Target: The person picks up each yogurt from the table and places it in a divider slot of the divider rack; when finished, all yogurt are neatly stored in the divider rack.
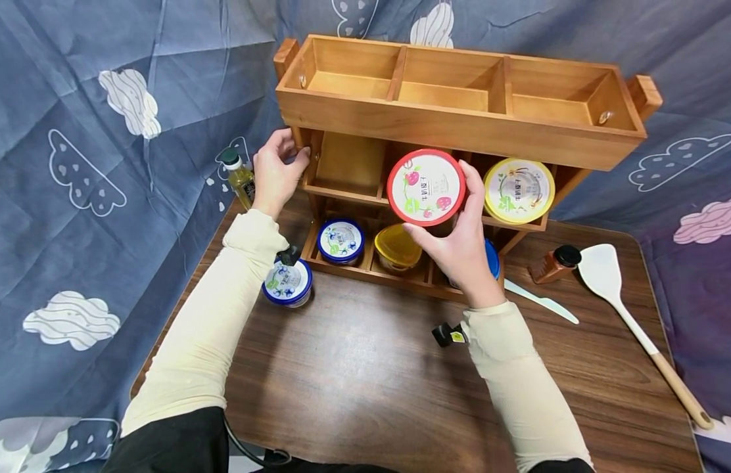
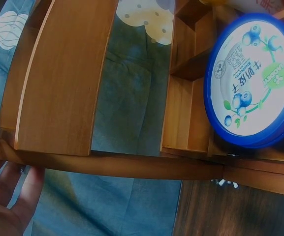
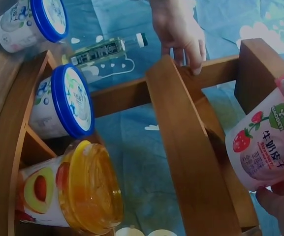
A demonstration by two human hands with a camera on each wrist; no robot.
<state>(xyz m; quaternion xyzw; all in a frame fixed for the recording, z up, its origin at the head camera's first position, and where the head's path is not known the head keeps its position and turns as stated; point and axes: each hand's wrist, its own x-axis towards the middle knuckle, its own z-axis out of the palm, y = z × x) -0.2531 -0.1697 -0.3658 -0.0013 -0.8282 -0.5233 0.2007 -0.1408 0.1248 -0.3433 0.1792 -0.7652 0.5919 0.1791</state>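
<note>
My right hand (image 1: 463,246) holds a strawberry tub with a red lid (image 1: 426,187), thumb and fingers round its sides, in front of the middle shelf of a wooden rack (image 1: 460,128). Strawberries are printed on its pale wall in the right wrist view. My left hand (image 1: 277,172) grips the rack's left side post, fingers bent over the wood. On the same shelf, to the right, sits a yellow-lidded tub (image 1: 519,190). Below stand a blue-lidded blueberry tub (image 1: 340,240) and a tub with a clear amber lid (image 1: 398,247); another blue lid (image 1: 492,258) is partly hidden by my right hand.
Another blueberry tub (image 1: 288,283) stands on the table left of the rack. A green-capped bottle (image 1: 241,179) is behind my left wrist. On the right lie a pale knife (image 1: 543,302), a black-capped spice jar (image 1: 553,264) and a white spatula (image 1: 628,322) with a wooden handle.
</note>
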